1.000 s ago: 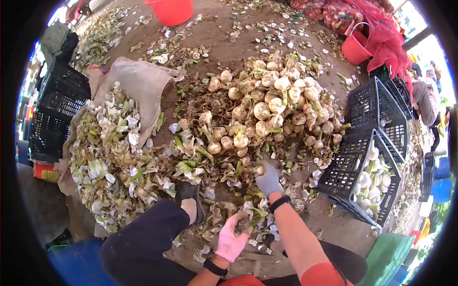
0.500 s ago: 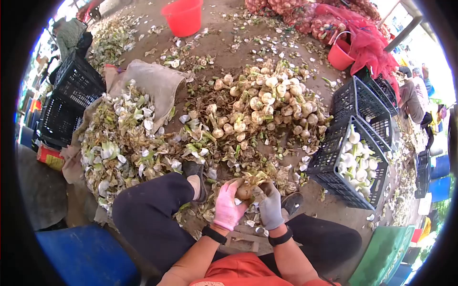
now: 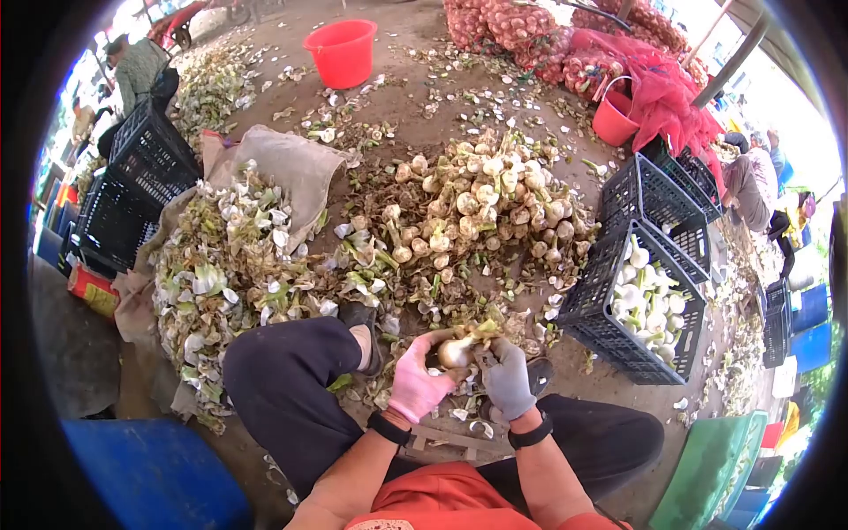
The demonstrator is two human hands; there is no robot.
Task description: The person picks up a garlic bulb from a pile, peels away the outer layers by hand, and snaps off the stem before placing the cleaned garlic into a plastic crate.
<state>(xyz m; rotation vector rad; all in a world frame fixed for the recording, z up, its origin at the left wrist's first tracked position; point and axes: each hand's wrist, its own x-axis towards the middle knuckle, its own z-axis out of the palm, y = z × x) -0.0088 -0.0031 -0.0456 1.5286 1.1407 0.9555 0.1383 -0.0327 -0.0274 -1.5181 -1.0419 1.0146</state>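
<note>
Between my gloved hands is a garlic bulb (image 3: 454, 353), its stem and dry leaves pointing to the upper right. My left hand (image 3: 419, 382), in a pink-and-white glove, is wrapped around the bulb from the left. Grey-gloved, my right hand (image 3: 507, 382) closes at the right side of the same garlic, by its stem; the fingertips are partly hidden. Ahead of both hands lies a heap of untrimmed garlic (image 3: 495, 199) with brown skins and stalks. A black crate (image 3: 579, 327) to the right holds cleaned white garlic bulbs (image 3: 652, 305).
Peeled leaves and skins (image 3: 238, 283) pile up at left, beside a cloth sack (image 3: 291, 168). Black crates (image 3: 146, 155) stand further left. Red buckets (image 3: 340, 57), net bags of garlic (image 3: 521, 40) and other people lie beyond. A green container (image 3: 707, 477) is at lower right.
The bulb has been turned, so its pale side and upward stem show more. My right hand's fingers have shifted against it. The camera view has tilted slightly.
</note>
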